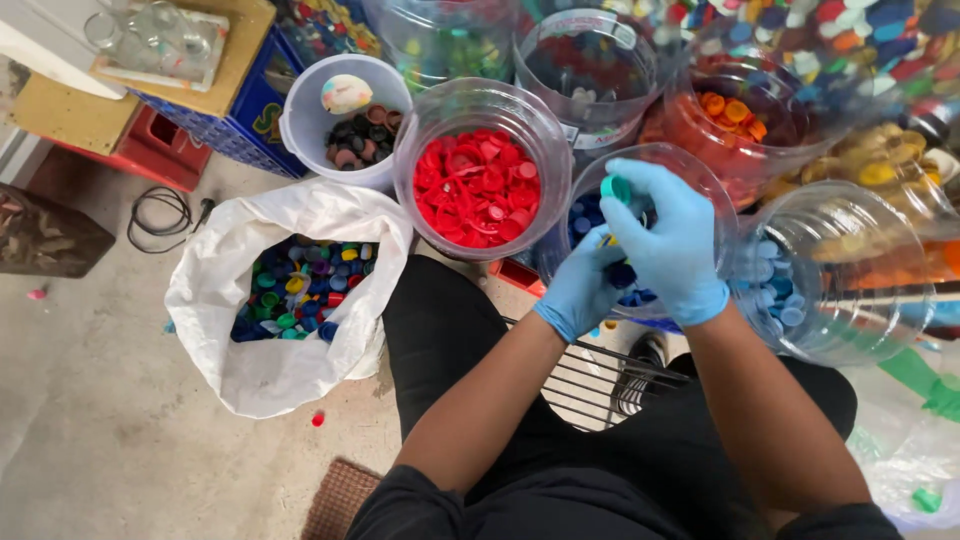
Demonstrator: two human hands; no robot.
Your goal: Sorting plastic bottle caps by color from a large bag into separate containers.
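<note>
R hand: blue-gloved right hand (668,243) over the clear plastic jar of dark blue caps (700,175), fingertips pinching a small teal plastic bottle cap (616,187) above the jar's mouth.
L hand: blue-gloved left hand (583,285) just below/beside R hand, at the jar's near rim, cupped around a few mixed caps; grip partly hidden by R hand, so can't tell how tight.
Red jar: clear plastic jar full of red caps (478,188), just left of hands.
Light-blue jar: clear jar w/ pale blue caps (790,290), right of hands.
Orange jar: clear jar w/ orange caps (735,112), behind.
Sack: white woven sack of mixed-colour caps (290,290) on floor, far left.
Tub: white bucket w/ dark caps (345,125), behind sack.
</note>
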